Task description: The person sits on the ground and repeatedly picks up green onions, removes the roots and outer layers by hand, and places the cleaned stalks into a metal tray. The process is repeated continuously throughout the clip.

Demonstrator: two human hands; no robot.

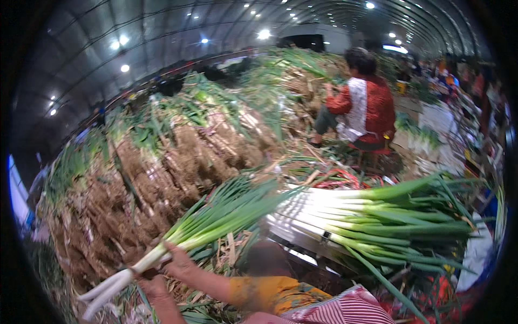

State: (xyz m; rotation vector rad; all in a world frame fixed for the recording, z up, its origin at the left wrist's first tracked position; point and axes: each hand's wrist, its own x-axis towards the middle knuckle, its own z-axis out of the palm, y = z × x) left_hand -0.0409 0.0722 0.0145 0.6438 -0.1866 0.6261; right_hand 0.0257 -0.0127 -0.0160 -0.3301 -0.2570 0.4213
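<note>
A small bunch of long green onions [153,259] lies slanted in front of me, white ends to the lower left and green leaves to the upper right. My right hand [178,261] grips the stalks where white turns to green. Lower down, my left hand [156,288] is closed at the white part of the same bunch; its fingers are partly hidden. To the right, a large row of cleaned long green onions [344,206] rests on a metal-edged stand [299,239], white ends towards me.
A long heap of unpeeled onions with soil-covered roots [162,182] stands on the left. Dry leaf scraps [232,247] cover the ground. Further off, a person in a red top [376,105] sits on a low stool [370,150]. Red ties [344,176] lie behind the stand.
</note>
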